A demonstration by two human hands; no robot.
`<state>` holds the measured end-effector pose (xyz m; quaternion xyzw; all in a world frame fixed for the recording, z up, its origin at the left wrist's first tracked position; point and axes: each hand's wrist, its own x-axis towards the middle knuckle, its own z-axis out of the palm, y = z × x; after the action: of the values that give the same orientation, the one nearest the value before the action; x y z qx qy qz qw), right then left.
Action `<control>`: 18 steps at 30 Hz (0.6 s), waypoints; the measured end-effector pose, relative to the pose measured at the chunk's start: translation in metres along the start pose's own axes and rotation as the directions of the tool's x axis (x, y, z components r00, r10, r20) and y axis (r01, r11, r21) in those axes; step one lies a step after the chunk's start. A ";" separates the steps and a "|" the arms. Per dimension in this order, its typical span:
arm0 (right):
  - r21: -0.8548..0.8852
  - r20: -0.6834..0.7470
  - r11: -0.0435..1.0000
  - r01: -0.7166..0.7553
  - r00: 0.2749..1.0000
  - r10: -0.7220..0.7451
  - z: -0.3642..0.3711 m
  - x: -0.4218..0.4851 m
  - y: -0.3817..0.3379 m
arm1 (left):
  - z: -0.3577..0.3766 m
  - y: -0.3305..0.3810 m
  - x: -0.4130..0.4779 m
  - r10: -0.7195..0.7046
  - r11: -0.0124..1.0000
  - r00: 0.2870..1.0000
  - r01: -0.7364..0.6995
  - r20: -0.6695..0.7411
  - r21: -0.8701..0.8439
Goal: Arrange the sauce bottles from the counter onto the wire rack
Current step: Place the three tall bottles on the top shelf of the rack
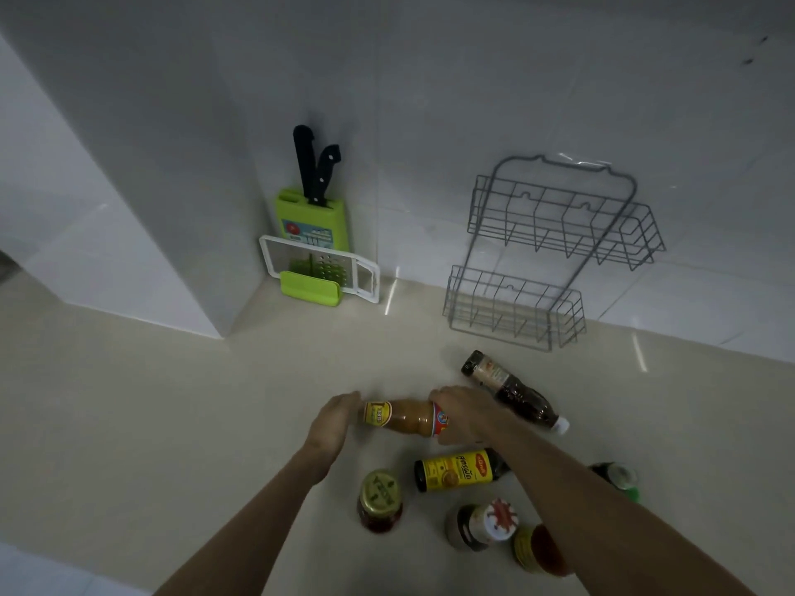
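Observation:
A brown sauce bottle (408, 418) with a yellow neck label lies on its side on the beige counter (193, 423). My right hand (466, 412) is closed around its base end. My left hand (333, 423) is flat and open, fingertips at the bottle's cap end. A dark bottle (514, 391) with a white cap lies behind my right hand. A yellow-labelled dark bottle (458, 470) lies nearer me. The grey two-tier wire rack (555, 251) stands against the tiled wall, both tiers empty.
A gold-lidded jar (380, 501), a white-capped jar (482, 526), a red-orange bottle (540, 550) and a green-capped bottle (619, 479) stand or lie near me, partly under my right forearm. A green knife block (312, 217) and a white grater (318, 268) sit in the corner.

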<state>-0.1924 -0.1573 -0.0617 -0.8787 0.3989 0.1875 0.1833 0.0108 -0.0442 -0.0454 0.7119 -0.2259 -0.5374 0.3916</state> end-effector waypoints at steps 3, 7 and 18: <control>0.103 -0.053 0.994 -0.022 0.998 0.028 -0.003 0.001 0.009 | 0.001 0.009 0.008 0.044 0.981 0.996 -0.057 -0.073 -0.183; 0.489 -0.220 0.872 0.000 0.968 0.123 -0.016 -0.013 0.016 | 0.011 0.043 0.015 0.182 0.924 0.977 -0.208 -0.109 -0.321; 0.666 -0.741 0.607 0.435 0.484 0.466 -0.178 -0.059 0.010 | 0.075 0.164 0.033 0.463 0.857 0.876 -0.404 0.133 -0.320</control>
<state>-0.2038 -0.2104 0.1184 -0.6586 0.4802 -0.4827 0.3204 -0.0331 -0.1890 0.0576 0.5197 -0.3413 -0.5318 0.5750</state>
